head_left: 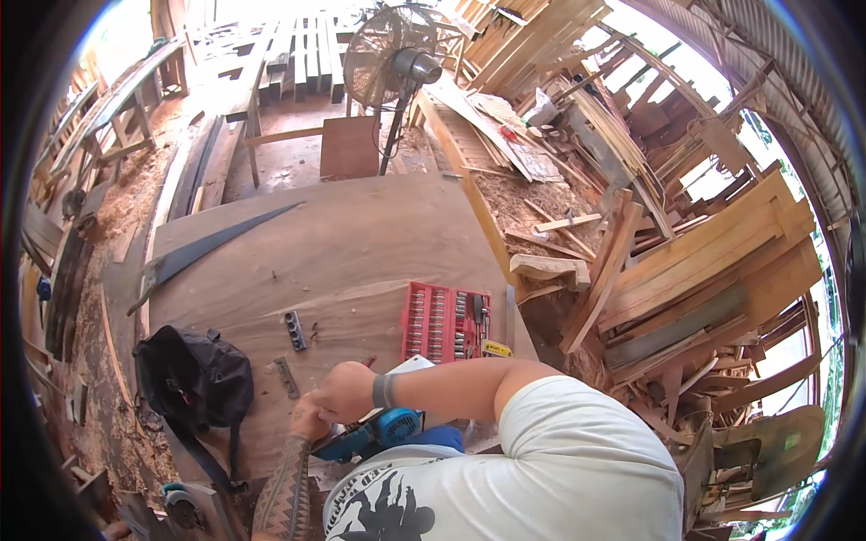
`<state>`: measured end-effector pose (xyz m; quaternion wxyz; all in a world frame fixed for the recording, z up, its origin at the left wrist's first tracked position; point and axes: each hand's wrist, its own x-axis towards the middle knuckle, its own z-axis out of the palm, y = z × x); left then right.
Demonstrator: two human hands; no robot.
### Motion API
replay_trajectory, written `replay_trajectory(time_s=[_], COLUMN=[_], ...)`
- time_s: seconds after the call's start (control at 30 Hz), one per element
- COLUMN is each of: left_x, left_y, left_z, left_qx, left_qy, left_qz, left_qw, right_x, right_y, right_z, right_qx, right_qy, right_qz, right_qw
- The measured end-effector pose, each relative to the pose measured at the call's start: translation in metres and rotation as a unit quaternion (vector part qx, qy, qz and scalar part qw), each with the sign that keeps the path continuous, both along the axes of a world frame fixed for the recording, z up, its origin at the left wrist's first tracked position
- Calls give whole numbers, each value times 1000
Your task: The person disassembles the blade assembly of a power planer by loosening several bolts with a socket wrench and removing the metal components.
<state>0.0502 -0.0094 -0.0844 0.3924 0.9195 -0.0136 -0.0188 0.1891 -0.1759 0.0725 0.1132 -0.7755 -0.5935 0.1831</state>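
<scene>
My right hand (346, 391) is closed, its arm reaching across from the right with a grey band at the wrist. A short dark-red end of something (368, 361) pokes out beside it; the rest is hidden. Touching it, my tattooed left hand (309, 418) has its fingers curled in and partly covered. Just below both hands lies a blue power tool (393, 427) with a vented round housing, partly hidden by my arm and shirt. A pale flat plate (411, 364) shows behind my right wrist. A dark metal bar (287, 377) lies left of the hands.
On the wooden tabletop (361, 225) sit an open red socket set (428, 323), a yellow item (496, 348), a dark block with holes (295, 330) and a black bag (203, 370). Beyond stands a fan (397, 68). Stacked planks (695, 270) fill the right.
</scene>
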Motion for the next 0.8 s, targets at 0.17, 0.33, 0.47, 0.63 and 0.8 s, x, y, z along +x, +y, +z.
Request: replay_trajectory(time_s=[0.17, 0.33, 0.47, 0.63, 0.8], left_x=[13, 0, 10, 12, 10], left_y=[-23, -15, -7, -22, -19], left_z=[28, -16, 0, 64, 58], left_qx=[-59, -94, 51, -57, -94], left_qy=[68, -31, 56, 169, 129], left_qz=[77, 130, 36, 107, 86], left_qw=[993, 987, 996, 978, 984], right_x=[32, 18, 45, 50, 61], right_y=[-15, 4, 18, 22, 24], right_z=[-56, -27, -1, 20, 29], right_qx=[184, -60, -163, -255, -213], right_qy=[149, 78, 67, 107, 162], right_qz=[115, 37, 244, 116, 158], right_qw=[965, 994, 954, 954, 951])
